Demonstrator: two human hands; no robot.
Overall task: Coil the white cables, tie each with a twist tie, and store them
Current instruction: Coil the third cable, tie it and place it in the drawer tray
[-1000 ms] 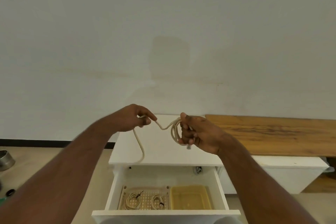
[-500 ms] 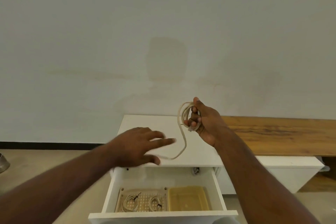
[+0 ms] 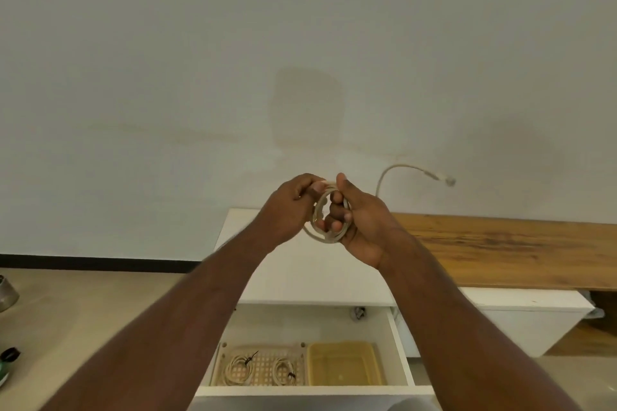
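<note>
Both hands (image 3: 288, 207) now grip coiled white cable (image 3: 325, 237) — tail whipping rightward.

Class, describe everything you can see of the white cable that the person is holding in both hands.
The white cable is a thin, off-white, flexible cord, wound into several round loops held upright in the air above the white cabinet top. The right hand grips the coil with fingers curled through it; the left hand pinches its top edge. One loose end arcs up to the right of the hands and ends in a small plug. No tie shows on it.
</note>
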